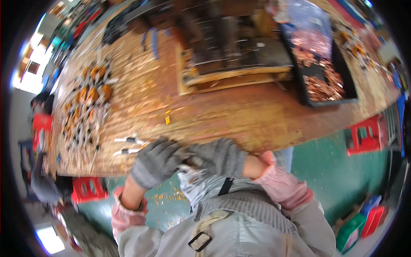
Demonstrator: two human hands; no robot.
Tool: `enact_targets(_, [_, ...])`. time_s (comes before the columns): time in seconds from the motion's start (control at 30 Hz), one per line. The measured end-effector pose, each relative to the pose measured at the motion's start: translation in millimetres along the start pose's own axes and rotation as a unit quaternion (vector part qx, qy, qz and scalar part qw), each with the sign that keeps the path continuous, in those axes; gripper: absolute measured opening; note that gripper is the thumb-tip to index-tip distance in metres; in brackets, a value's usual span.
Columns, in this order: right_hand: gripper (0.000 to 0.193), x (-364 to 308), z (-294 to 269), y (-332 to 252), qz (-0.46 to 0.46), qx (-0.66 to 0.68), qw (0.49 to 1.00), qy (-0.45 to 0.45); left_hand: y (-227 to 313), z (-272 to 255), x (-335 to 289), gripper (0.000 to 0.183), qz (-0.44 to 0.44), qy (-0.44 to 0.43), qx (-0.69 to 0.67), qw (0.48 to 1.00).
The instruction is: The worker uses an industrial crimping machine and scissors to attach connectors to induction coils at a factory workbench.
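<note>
My left hand [156, 162], in a grey knitted glove, is at the front edge of the wooden table with its fingers curled. Close beside it, my right hand [222, 156] in a matching glove is also closed, its fingertips turned toward the left hand. Whatever lies between the fingertips is blurred and mostly hidden. Two white strips with dark bands, an upper strip [124, 140] and a lower strip [122, 152], stick out left of my left hand; I cannot tell whether it grips them. A small yellow piece [168, 117] lies on the table beyond my hands.
A dark machine on a wooden base [235, 81] stands at the back. Right of it, a black tray [319, 103] holds copper-coloured parts and a plastic bag. Several orange, black and white parts [92, 95] cover the table's left. Red stools [89, 189] stand by both sides.
</note>
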State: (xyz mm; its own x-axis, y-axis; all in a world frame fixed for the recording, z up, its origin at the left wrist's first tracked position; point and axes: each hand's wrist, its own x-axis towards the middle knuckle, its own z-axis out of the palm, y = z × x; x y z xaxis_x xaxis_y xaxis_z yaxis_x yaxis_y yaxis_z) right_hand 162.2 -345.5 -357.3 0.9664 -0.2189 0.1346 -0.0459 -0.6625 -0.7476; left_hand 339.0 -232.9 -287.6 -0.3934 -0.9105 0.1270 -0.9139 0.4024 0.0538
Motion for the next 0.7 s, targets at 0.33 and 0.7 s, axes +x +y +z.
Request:
enact_targets(0.33, [0.022, 8.3, -26.1, 6.0, -0.009, -0.091, 0.985, 0.148, -35.0, 2.0, -3.0, 0.019, -0.129, 0.105, -0.421, 0.892])
enact_targets(0.7, [0.03, 3.7, -27.6, 21.2, 0.02, -0.112, 0.985, 0.128, -39.2, -6.1, 45.3, 0.025, -0.039, -0.072, -0.15, 0.985])
